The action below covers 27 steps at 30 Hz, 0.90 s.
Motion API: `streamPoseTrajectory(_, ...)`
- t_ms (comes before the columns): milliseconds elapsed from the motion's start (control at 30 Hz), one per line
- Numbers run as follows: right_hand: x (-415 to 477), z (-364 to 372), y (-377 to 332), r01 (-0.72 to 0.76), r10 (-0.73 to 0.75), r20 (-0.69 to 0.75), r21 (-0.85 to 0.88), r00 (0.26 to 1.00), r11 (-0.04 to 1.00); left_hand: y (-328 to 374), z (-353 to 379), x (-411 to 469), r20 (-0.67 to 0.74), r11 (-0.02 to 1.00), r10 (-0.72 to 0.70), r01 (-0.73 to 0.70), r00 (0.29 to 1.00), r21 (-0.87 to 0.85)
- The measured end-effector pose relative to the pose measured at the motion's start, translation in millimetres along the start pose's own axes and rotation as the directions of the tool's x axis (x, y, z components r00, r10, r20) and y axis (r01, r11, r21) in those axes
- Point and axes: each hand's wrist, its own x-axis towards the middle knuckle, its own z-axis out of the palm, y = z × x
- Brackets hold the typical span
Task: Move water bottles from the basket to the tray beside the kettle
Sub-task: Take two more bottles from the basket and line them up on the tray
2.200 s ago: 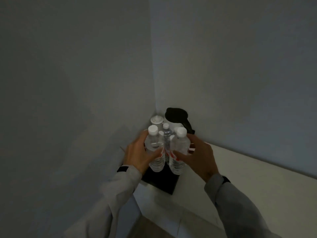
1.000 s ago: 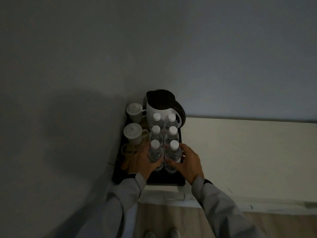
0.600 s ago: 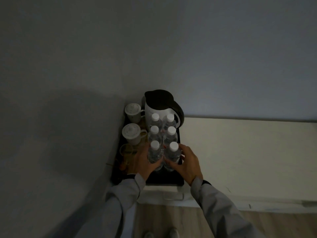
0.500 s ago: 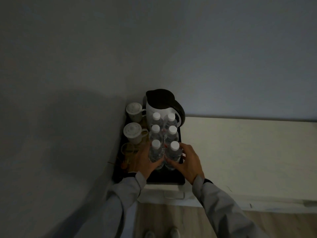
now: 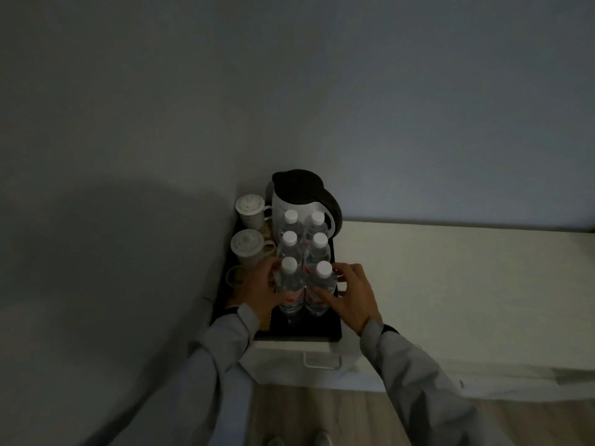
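Observation:
Several clear water bottles with white caps stand in two rows on the black tray (image 5: 306, 329), in front of the white kettle with a black lid (image 5: 299, 201). My left hand (image 5: 260, 292) is wrapped around the front left water bottle (image 5: 289, 294). My right hand (image 5: 352, 296) holds the front right water bottle (image 5: 320, 289) with thumb and fingertips, its fingers somewhat spread. Both front bottles stand upright on the tray and touch each other. No basket is in view.
Two lidded white cups (image 5: 249, 204) (image 5: 246, 247) and a small glass (image 5: 235, 276) stand along the tray's left side against the wall. The white counter (image 5: 450, 284) stretches to the right. A drawer handle (image 5: 322, 362) sits below the tray, with wood floor beneath.
The two front bottles came down onto the tray behind the other rows as the view shifted. In the last half second the right fingers have spread a little; the bottles stay put.

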Motion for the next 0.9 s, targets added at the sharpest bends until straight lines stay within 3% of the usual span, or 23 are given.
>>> streamPoseTrajectory(200,0.3,1.3,-5.3,-0.02,0.019,-0.018,-0.036,1.0,0.999,0.1,-0.4,0.0,-0.037,0.996,0.063,-0.06,0.997,0.071)
streamPoseTrajectory(500,3.0,0.7,-9.9,-0.048,0.048,0.0,-0.021,0.999,0.999,-7.2,-6.3,10.5,-0.016,1.0,-0.008,0.008,1.0,0.012)
streamPoseTrajectory(700,0.3,2.5,-12.1,-0.092,0.091,-0.053,-0.021,0.994,0.996,-4.7,-4.6,8.6,-0.047,0.991,0.068,-0.062,0.997,0.122)
streamPoseTrajectory(900,5.5,-0.2,-12.7,-0.072,0.072,0.014,-0.025,0.997,0.997,-4.2,-3.3,10.1,-0.042,0.995,0.035,-0.031,0.998,0.096)
